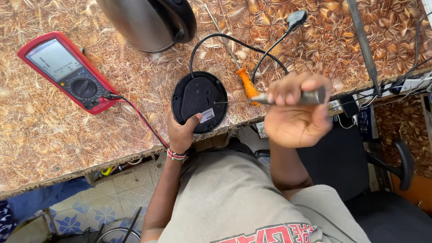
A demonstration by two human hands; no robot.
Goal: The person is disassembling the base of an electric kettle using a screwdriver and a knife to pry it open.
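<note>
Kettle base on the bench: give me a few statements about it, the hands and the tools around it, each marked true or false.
1. The left hand grips the round black kettle base at its near edge. True.
2. The right hand holds a grey-handled screwdriver with its thin tip at the base. True.
3. The orange-handled screwdriver is held in the left hand. False: it lies on the bench beside the base.
4. The multimeter has a yellow casing. False: it is red.
5. The steel kettle sits on its base. False: it stands apart, behind the base.
</note>
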